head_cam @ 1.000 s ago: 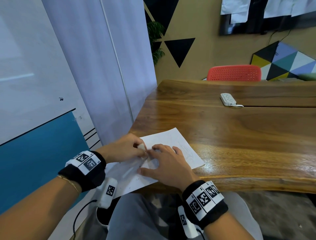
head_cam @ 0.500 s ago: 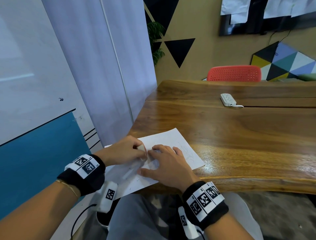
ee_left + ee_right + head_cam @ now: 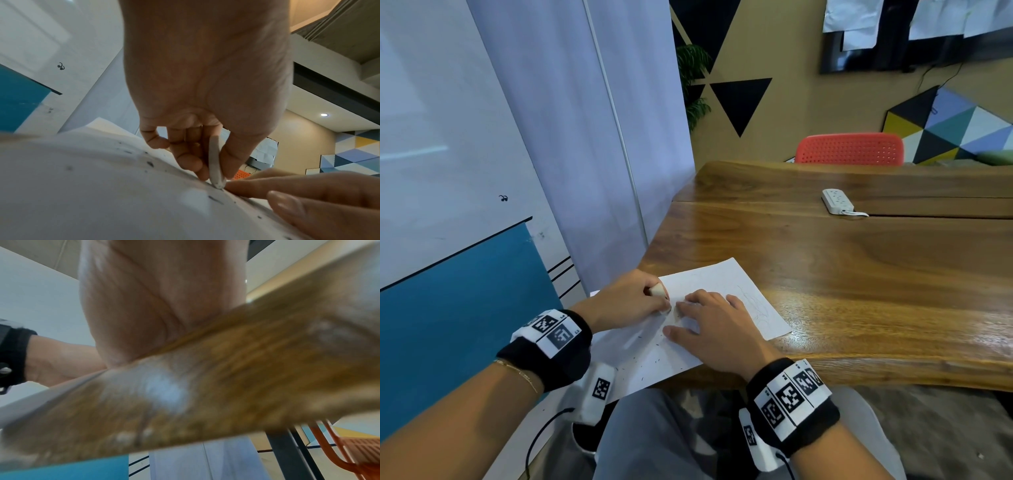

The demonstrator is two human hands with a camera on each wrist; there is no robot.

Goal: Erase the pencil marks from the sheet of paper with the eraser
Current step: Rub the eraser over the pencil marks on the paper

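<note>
A white sheet of paper lies at the near left corner of the wooden table, its near part hanging over the edge. Faint pencil marks show on its right half, and dark eraser crumbs dot its near part. My left hand pinches a white eraser between thumb and fingers; the eraser stands on edge with its lower corner on the sheet of paper. My right hand lies flat on the paper just right of the eraser, fingers spread. In the right wrist view only its palm and the table edge show.
A white power strip with its cable lies far back on the table. A red chair stands behind the table. A white curtain and a blue and white wall are close on the left. My lap is below the table edge.
My left hand with the eraser has shifted slightly over the paper, back and forth in a small range. The right hand stays flat in the same place.
</note>
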